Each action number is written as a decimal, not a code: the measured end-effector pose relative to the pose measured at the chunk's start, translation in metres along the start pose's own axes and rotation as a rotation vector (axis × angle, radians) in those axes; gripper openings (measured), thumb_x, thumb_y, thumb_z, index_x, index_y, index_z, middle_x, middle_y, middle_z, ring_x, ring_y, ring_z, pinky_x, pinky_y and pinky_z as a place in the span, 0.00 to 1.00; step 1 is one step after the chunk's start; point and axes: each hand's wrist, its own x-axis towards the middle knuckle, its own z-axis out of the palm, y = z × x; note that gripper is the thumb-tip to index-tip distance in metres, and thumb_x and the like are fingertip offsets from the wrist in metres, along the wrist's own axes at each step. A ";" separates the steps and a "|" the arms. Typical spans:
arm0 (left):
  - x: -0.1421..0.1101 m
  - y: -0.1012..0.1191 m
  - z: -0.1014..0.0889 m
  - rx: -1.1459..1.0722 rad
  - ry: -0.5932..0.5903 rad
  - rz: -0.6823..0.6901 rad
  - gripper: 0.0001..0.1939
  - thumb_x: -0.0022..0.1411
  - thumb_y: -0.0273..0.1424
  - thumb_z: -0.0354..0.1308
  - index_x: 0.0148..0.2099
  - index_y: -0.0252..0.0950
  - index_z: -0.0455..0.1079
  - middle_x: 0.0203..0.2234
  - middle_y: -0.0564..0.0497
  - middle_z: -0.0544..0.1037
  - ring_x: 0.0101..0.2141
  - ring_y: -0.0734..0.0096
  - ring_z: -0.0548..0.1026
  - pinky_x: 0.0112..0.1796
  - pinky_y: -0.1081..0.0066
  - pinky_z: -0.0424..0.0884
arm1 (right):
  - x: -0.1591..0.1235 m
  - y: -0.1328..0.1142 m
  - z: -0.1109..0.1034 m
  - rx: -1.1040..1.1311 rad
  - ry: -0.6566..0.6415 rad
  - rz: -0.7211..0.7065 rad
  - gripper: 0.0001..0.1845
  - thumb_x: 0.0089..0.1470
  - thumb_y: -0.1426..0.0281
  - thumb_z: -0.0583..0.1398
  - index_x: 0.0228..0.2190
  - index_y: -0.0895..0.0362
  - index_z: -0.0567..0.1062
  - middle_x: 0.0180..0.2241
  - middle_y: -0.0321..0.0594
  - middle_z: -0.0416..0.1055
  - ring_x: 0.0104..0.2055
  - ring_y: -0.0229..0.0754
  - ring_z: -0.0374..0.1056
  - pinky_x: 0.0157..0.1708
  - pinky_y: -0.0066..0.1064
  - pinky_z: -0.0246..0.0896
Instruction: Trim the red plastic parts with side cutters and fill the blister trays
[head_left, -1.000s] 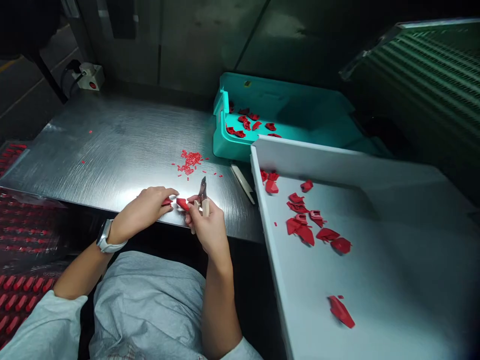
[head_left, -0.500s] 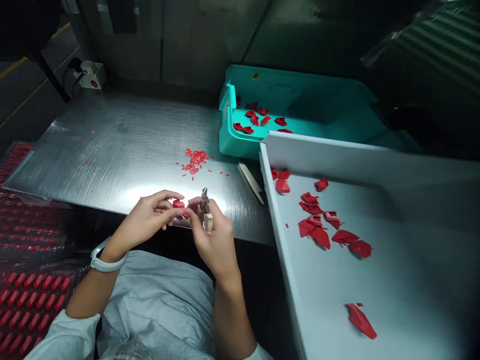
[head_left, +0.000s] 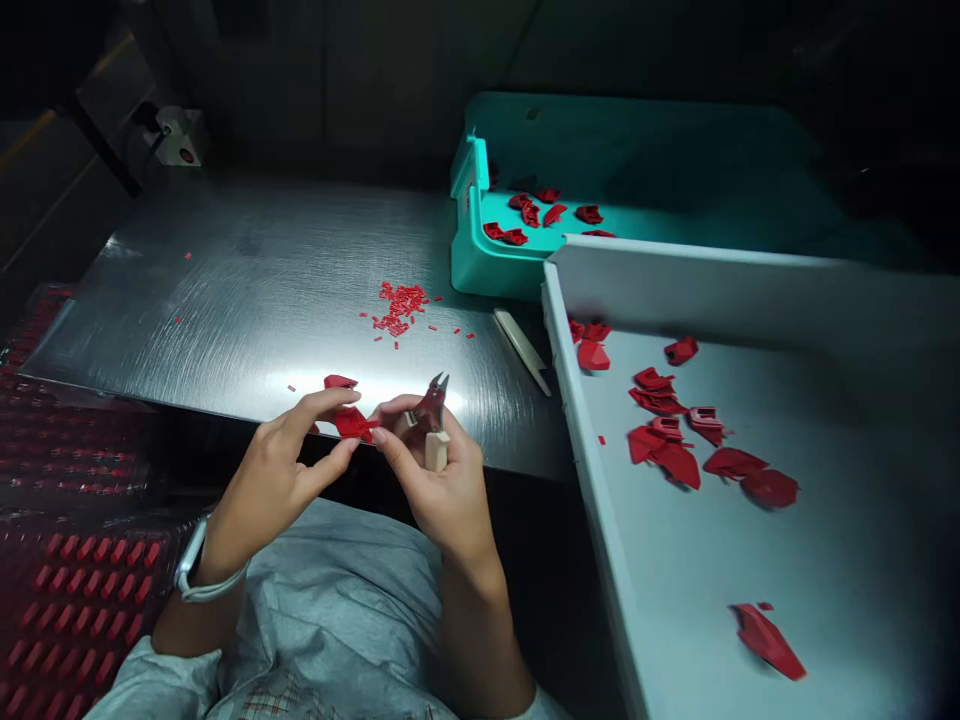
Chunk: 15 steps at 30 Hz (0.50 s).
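My left hand (head_left: 281, 465) pinches a red plastic part (head_left: 349, 423) between thumb and fingertips, just over the table's front edge. In my right hand (head_left: 442, 490) lies a pair of side cutters (head_left: 433, 410) with pale handles, its jaws pointing up and slightly apart. The right thumb and forefinger also touch the right end of the red part. Another red piece (head_left: 340, 381) shows just beyond my left fingers. Past the hands, a pile of tiny red offcuts (head_left: 403, 303) lies on the metal table (head_left: 277, 250).
A pale knife-like tool (head_left: 521, 350) lies beside the white tray (head_left: 600, 570), which holds several red parts. Behind it stands a teal bin (head_left: 495, 270) with more parts. Clear trays of red pieces (head_left: 90, 590) are at the lower left. A power socket block (head_left: 180, 138) sits at the back left.
The red part has turned in my fingers and my left hand has spread wider around it. The cutters tilt further right. A red piece and a tiny bit now show on the table beyond my left hand.
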 end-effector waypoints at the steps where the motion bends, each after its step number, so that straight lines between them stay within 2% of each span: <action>1: 0.000 0.002 0.000 0.027 0.006 0.036 0.19 0.69 0.25 0.62 0.60 0.43 0.70 0.51 0.51 0.82 0.48 0.71 0.82 0.52 0.74 0.75 | 0.000 0.000 0.001 0.001 0.005 -0.016 0.04 0.58 0.72 0.65 0.35 0.53 0.74 0.29 0.32 0.74 0.29 0.36 0.70 0.31 0.24 0.68; 4: -0.001 0.004 0.002 0.026 0.002 0.101 0.16 0.68 0.22 0.61 0.56 0.40 0.73 0.46 0.51 0.84 0.46 0.71 0.82 0.52 0.74 0.76 | -0.003 -0.001 -0.001 -0.051 -0.011 -0.074 0.04 0.60 0.73 0.64 0.37 0.53 0.74 0.31 0.33 0.75 0.30 0.37 0.72 0.32 0.25 0.70; 7: -0.001 0.003 0.004 -0.020 0.079 0.103 0.14 0.67 0.22 0.63 0.53 0.39 0.76 0.43 0.50 0.85 0.43 0.72 0.83 0.47 0.76 0.78 | -0.008 0.003 -0.009 -0.291 -0.028 -0.222 0.04 0.65 0.69 0.63 0.42 0.54 0.74 0.34 0.37 0.76 0.33 0.40 0.74 0.35 0.29 0.72; 11: -0.005 0.003 0.004 -0.038 0.193 0.068 0.16 0.65 0.22 0.65 0.53 0.39 0.79 0.42 0.49 0.86 0.40 0.71 0.83 0.44 0.75 0.79 | -0.017 0.009 -0.026 -0.695 -0.055 -0.443 0.25 0.72 0.52 0.54 0.51 0.60 0.76 0.41 0.49 0.75 0.40 0.49 0.74 0.40 0.38 0.71; 13: -0.006 0.003 0.004 -0.033 0.186 0.064 0.16 0.64 0.21 0.65 0.53 0.39 0.79 0.43 0.50 0.86 0.40 0.70 0.84 0.45 0.74 0.80 | -0.020 0.009 -0.032 -0.820 -0.083 -0.487 0.28 0.75 0.54 0.49 0.53 0.63 0.77 0.41 0.51 0.75 0.39 0.50 0.73 0.38 0.39 0.69; 15: -0.007 0.004 0.005 -0.031 0.180 0.065 0.17 0.64 0.21 0.65 0.53 0.40 0.79 0.42 0.50 0.86 0.39 0.71 0.84 0.45 0.75 0.80 | -0.021 0.007 -0.035 -0.903 -0.091 -0.524 0.25 0.76 0.59 0.49 0.53 0.65 0.77 0.40 0.51 0.75 0.38 0.49 0.72 0.38 0.39 0.67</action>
